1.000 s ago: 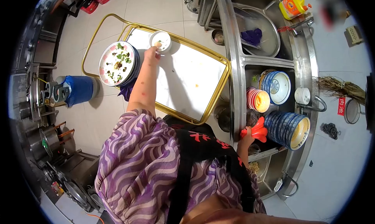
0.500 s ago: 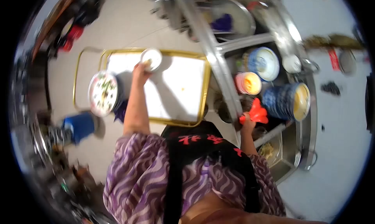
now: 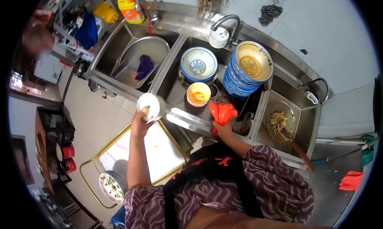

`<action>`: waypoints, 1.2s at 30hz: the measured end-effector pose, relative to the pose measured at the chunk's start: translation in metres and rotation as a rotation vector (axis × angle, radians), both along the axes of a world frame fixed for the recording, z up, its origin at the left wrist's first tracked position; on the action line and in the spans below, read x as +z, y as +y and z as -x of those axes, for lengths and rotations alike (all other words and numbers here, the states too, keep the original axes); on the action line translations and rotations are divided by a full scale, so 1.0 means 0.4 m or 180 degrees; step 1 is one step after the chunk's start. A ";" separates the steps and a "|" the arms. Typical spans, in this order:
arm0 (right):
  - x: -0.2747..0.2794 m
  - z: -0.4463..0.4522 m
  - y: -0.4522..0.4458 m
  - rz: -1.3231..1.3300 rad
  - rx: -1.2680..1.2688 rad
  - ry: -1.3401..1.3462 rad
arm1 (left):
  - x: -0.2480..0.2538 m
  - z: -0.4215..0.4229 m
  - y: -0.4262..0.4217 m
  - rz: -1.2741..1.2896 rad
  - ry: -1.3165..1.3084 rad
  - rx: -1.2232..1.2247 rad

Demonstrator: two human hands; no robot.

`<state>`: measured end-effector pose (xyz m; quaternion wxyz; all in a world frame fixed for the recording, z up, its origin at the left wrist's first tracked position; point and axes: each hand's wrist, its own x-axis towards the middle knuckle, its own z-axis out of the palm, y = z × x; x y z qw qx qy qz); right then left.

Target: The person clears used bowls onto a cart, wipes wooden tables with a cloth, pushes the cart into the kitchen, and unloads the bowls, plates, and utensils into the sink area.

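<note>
My left hand (image 3: pixel 140 124) grips a small white bowl (image 3: pixel 150 106) by its rim, thumb inside, near the front edge of the sink. A bunch of red spoons (image 3: pixel 222 112) is closed in my right hand (image 3: pixel 224 130) over the front of the middle basin. Ahead of the spoons stand a stack of small bowls (image 3: pixel 198 94) with orange residue in the top one, and a blue-and-white bowl (image 3: pixel 198 64). To their right, a tall, tilted stack of blue-and-white bowls (image 3: pixel 248 69) has brownish residue in its top bowl.
The left basin (image 3: pixel 107 53) holds a large metal bowl (image 3: pixel 157 45) with liquid and a purple cloth (image 3: pixel 145 67). A strainer (image 3: pixel 281 119) with food scraps lies in the right basin. Behind my left arm are a gold-framed cart (image 3: pixel 147 149) and a scrap-filled bowl (image 3: pixel 111 187).
My view has turned toward the sink. My left hand has carried the white bowl from over the cart to the sink's edge. The red spoons are still in my right hand.
</note>
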<state>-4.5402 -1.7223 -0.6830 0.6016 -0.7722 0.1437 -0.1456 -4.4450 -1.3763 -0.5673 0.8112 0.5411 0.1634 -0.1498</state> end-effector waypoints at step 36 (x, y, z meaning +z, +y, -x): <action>0.007 0.055 -0.028 -0.0686 0.0328 0.0988 | 0.020 0.021 -0.208 -0.1130 -0.0635 0.0159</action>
